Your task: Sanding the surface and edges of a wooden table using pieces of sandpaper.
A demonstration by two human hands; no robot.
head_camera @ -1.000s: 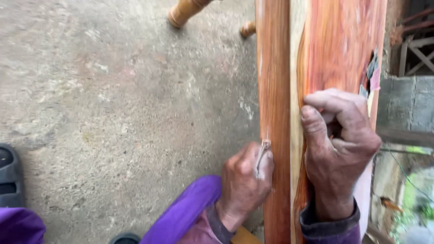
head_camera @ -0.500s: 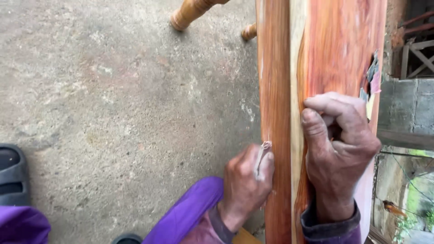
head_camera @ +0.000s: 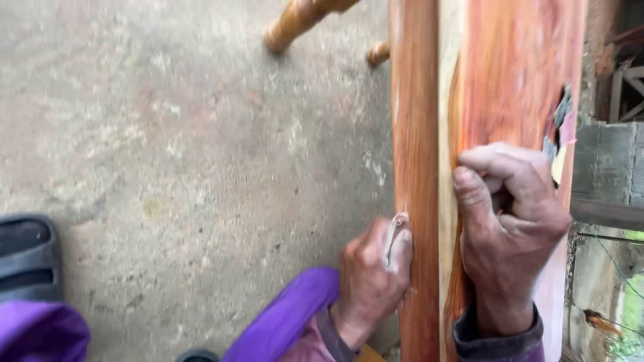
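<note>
Above a concrete floor [head_camera: 168,147], one reddish plank [head_camera: 510,80]: left hand [head_camera: 372,281] pinches sandpaper [head_camera: 396,231], right hand [head_camera: 510,228] fingers curled, pressing it.

Rough concrete floor [head_camera: 168,154] — turned wooden legs [head_camera: 295,23] standing on it, dark sandal [head_camera: 27,258] at left

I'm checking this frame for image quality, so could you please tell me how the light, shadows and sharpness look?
Head view: soft, even daylight, no glare and no hard shadows on the concrete floor; the reddish wooden plank is streaked with motion blur toward the top; the left hand and right hand are sharper; the background at the right edge is soft.
</note>
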